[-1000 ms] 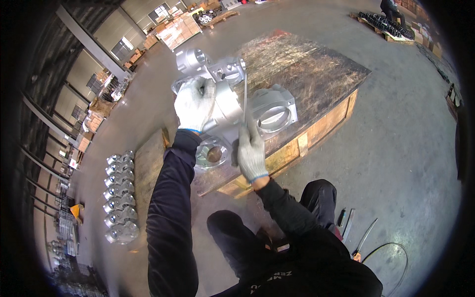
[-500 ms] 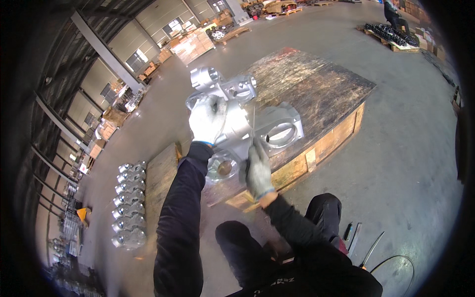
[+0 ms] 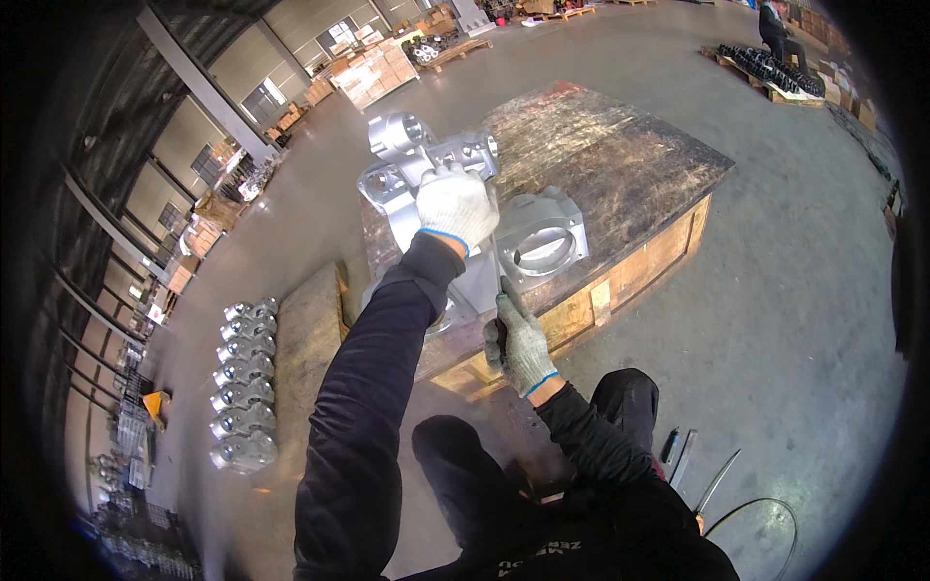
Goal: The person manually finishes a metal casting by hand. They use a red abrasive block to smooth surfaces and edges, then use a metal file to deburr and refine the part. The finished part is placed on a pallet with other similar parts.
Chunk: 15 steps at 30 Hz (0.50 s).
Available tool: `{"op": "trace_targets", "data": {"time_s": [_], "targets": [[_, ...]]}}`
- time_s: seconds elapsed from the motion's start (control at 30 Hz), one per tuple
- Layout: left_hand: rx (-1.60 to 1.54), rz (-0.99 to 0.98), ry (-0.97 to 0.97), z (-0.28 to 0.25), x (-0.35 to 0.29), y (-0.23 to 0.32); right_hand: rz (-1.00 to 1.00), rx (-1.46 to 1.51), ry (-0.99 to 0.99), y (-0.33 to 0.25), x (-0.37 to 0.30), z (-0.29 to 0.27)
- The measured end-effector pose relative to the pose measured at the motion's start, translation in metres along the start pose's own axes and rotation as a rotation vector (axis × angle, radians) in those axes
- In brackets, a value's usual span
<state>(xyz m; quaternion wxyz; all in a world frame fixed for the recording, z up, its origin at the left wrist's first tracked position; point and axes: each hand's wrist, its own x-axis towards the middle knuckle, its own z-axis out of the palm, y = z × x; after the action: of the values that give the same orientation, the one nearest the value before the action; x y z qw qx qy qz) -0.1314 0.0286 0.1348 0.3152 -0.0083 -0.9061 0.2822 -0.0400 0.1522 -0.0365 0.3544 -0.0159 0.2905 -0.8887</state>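
Observation:
A large silver metal casting (image 3: 402,215) with round bored openings stands on a worn wooden crate (image 3: 630,145). My left hand (image 3: 457,205), in a white knit glove, grips it near the top, the fingers bent over and partly hidden behind the hand. My right hand (image 3: 523,347), also gloved, is closed round the dark handle of a thin, straight, file-like tool (image 3: 498,259). Its narrow blade points up along the casting's right side; whether it touches the metal I cannot tell. To the right of the blade is a wide ring-shaped opening (image 3: 544,250) in silver metal.
A row of silver castings (image 3: 242,387) lies at left beside a wooden board (image 3: 305,339). Hand tools (image 3: 683,460) and a cable (image 3: 790,528) are on the floor at right. A person (image 3: 775,34) sits by a pallet of dark parts (image 3: 760,73) at far right.
My left hand has moved right across the casting, from its left side to its upper middle. My right hand has shifted slightly down and right, still holding the thin tool.

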Motion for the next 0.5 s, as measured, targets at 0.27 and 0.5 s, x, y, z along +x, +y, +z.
{"op": "trace_targets", "data": {"time_s": [0.27,0.5], "targets": [[-0.268,0.074,-0.533,-0.024,0.031,0.001,0.044,0.080,-0.057,-0.023,-0.002,0.011],[-0.323,0.030,0.060,-0.046,-0.002,-0.052,0.134,0.145,-0.124,-0.032,-0.022,0.007]]}}
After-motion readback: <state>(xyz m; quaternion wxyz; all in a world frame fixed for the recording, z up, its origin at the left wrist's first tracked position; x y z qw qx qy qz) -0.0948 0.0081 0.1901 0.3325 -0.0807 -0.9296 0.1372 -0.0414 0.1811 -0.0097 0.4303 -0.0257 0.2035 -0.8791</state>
